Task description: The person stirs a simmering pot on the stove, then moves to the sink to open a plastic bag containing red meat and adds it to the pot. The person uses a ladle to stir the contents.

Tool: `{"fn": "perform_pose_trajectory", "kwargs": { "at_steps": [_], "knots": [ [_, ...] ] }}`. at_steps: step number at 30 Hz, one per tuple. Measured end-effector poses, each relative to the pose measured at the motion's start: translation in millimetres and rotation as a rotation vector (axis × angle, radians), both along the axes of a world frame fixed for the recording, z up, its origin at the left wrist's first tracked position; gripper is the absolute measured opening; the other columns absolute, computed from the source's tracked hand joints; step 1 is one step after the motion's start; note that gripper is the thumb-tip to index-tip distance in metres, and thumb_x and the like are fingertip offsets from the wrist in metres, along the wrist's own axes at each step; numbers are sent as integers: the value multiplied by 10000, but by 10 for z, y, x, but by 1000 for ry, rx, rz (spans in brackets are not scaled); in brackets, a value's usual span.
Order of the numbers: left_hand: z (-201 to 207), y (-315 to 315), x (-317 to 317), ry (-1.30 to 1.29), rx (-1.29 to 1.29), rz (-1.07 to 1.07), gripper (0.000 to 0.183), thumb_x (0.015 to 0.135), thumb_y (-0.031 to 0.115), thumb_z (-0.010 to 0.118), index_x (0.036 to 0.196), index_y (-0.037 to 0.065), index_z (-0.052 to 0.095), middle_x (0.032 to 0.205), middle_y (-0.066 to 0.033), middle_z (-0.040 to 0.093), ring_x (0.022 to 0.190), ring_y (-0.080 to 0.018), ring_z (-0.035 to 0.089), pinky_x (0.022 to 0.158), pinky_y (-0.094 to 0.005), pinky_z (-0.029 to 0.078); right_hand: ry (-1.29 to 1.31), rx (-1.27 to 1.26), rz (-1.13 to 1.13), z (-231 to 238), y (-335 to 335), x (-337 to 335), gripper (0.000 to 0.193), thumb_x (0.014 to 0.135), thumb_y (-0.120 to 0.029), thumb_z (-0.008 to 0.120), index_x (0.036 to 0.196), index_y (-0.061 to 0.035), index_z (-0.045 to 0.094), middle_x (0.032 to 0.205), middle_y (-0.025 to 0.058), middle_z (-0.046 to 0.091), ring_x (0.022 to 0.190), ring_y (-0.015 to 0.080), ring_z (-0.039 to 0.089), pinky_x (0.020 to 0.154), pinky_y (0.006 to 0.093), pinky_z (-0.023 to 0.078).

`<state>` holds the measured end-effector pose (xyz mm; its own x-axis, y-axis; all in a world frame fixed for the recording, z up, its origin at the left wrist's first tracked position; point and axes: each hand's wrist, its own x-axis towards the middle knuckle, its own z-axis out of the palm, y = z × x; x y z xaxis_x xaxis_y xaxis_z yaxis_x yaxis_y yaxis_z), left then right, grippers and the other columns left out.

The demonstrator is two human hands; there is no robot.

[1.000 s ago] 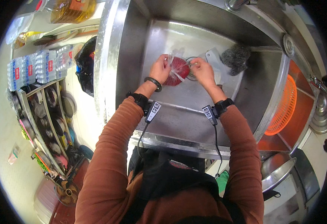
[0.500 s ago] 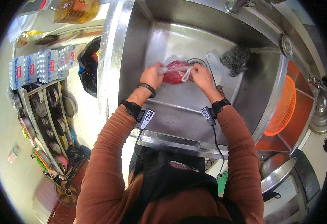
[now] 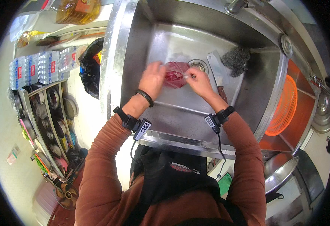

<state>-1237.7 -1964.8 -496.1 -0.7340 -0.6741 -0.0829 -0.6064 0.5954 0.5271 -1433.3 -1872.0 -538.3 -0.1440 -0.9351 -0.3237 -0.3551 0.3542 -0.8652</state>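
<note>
A clear plastic bag of red meat [image 3: 175, 76] is over the bottom of a steel sink [image 3: 161, 41]. My right hand [image 3: 199, 80] pinches the gathered plastic at the bag's right side. At the bag's left edge is my left hand [image 3: 153, 78], its fingers smeared by motion, so their grip is unclear. A cleaver [image 3: 217, 67] with a brown wooden handle lies just right of my right hand. Beyond the bag the round drain [image 3: 200, 64] shows. A dark grey scouring pad [image 3: 236, 61] rests near the sink's right wall.
A tap [image 3: 237, 6] sits at the sink's far edge. An orange plastic basket [image 3: 285, 109] occupies the compartment on the right, above a metal bowl [image 3: 281, 173]. On the left are a black-lined bin [image 3: 87, 71], packs of bottled water [image 3: 37, 67] and a pot rack [image 3: 48, 120].
The stretched plastic strip across the meat is now bunched in my right fingers. My left hand has shifted slightly, its fingers no longer pulling the strip taut. The drain is more exposed.
</note>
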Motion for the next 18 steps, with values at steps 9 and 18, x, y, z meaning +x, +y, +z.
{"fn": "perform_pose_trajectory", "kwargs": {
  "at_steps": [9, 18],
  "knots": [
    [-704, 75, -278, -301, 241, -73, 262, 876, 170, 576, 1129, 122, 626, 1259, -136, 558, 974, -364, 638, 807, -453, 528, -92, -222, 20, 39, 95, -206, 156, 717, 24, 555, 691, -36, 413, 1038, 81, 647, 978, 234, 577, 880, 331, 441],
    [-807, 77, -284, -343, 209, -47, 174, 836, 245, 648, 955, 129, 699, 1195, -134, 555, 895, -359, 640, 775, -468, 523, 568, -72, 607, 113, 9, -90, 55, 751, -117, 605, 754, -95, 656, 856, 164, 689, 935, 321, 647, 971, 454, 405]
  ]
}}
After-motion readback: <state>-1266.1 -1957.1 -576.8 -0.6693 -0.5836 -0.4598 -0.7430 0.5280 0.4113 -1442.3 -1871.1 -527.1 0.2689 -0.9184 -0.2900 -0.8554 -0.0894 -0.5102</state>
